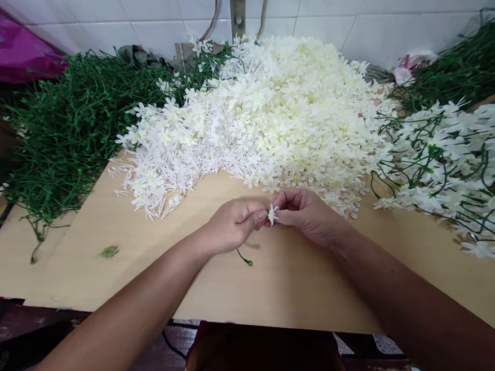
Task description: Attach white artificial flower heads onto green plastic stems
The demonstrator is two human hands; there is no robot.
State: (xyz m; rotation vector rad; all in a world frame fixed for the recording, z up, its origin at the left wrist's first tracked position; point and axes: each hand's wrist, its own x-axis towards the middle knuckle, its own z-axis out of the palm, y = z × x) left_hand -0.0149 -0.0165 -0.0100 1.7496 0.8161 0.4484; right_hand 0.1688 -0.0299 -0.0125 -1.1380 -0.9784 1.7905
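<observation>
My left hand (233,225) pinches a thin green plastic stem (245,259) whose lower end hangs below the fist over the wooden table (280,285). My right hand (306,215) meets it fingertip to fingertip and holds a small white artificial flower (272,213) between thumb and fingers. The flower sits right at the stem's top end. Just beyond both hands lies a big heap of loose white flowers (268,116).
A tangled pile of green stems (69,130) fills the left back of the table. Finished stems with white flowers (449,160) lie at the right, more green stems (463,68) behind them. A small green scrap (108,251) lies at the left. A tiled wall stands behind.
</observation>
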